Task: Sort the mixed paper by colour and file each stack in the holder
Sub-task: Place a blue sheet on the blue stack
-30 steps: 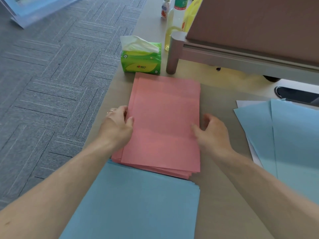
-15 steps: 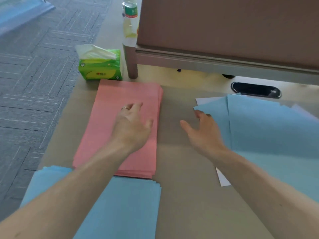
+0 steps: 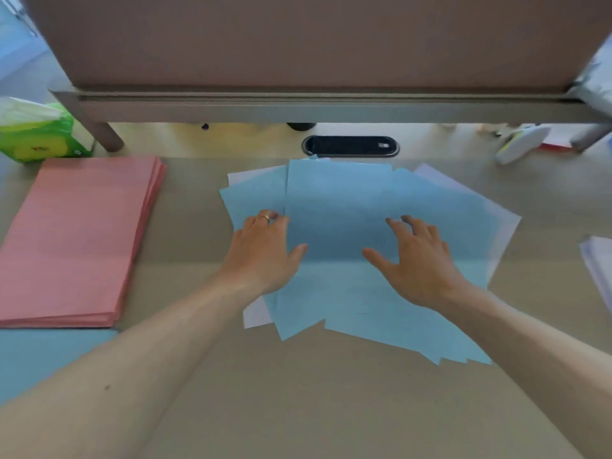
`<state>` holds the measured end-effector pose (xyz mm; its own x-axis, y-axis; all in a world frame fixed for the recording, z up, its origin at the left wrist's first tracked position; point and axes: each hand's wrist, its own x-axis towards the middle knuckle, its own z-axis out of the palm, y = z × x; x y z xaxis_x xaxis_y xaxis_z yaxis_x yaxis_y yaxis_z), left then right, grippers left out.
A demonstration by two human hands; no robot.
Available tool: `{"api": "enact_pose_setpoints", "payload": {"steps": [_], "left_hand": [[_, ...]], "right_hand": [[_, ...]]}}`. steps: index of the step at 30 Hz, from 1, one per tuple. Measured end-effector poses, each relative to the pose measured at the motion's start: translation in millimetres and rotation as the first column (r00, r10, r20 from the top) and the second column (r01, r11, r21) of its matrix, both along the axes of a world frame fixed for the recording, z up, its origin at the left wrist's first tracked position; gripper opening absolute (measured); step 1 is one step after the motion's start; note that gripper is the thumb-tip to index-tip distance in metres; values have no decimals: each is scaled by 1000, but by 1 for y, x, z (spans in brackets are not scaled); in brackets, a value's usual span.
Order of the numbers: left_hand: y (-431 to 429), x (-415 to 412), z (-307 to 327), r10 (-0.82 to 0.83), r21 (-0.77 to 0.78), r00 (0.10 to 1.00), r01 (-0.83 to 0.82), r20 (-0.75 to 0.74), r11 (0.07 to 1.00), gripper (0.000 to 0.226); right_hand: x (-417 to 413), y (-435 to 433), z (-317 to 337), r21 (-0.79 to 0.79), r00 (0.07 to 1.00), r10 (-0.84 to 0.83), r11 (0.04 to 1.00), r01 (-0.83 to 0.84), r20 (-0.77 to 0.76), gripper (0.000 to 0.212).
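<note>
A loose, fanned pile of blue sheets with white sheets showing beneath lies in the middle of the desk. My left hand rests on the pile's left part, fingers spread and relaxed. My right hand hovers or rests on its right part, fingers spread. A squared pink stack lies at the left, apart from both hands. Another blue stack sits at the near left, partly behind my left forearm. No holder is in view.
A green tissue box stands at the far left behind the pink stack. A raised brown partition on legs spans the back. A dark oval cable port sits behind the blue pile. More white paper lies at the right edge.
Both hands left the pink stack and moved right onto the blue pile. The view swung right, so the pink stack now lies at the left.
</note>
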<state>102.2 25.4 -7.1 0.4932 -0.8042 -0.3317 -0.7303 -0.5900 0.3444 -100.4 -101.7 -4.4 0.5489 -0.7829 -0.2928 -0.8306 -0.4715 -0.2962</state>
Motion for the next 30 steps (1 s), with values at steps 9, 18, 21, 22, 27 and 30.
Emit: {"api": "enact_pose_setpoints", "payload": {"steps": [9,18,21,22,27,30], "left_hand": [[-39,-39,2,576,57,737,-597,-354,800,30],[-55,-41,6,598,87,504,-716,-623,693,12],[-31,-48,1,584,-35,533,-756,-612,654,11],[-18,-49,-2,608,-50,497,-798,-619,601,12],[30,-48,-17,714,-42,487,-839,-503,543,4],[25,-45,-14,721,-2,531,-806,-446,592,35]], "right_hand": [[-45,-19,-13,184,980,-126,978,97,152,70],[-40,-27,-29,217,960,-195,965,150,204,80],[-35,-30,-28,213,956,-200,965,154,216,81],[-30,-31,-27,217,957,-196,965,149,213,81],[-1,-33,-20,226,977,-135,969,96,162,86],[10,-33,-21,190,989,-103,978,82,104,90]]}}
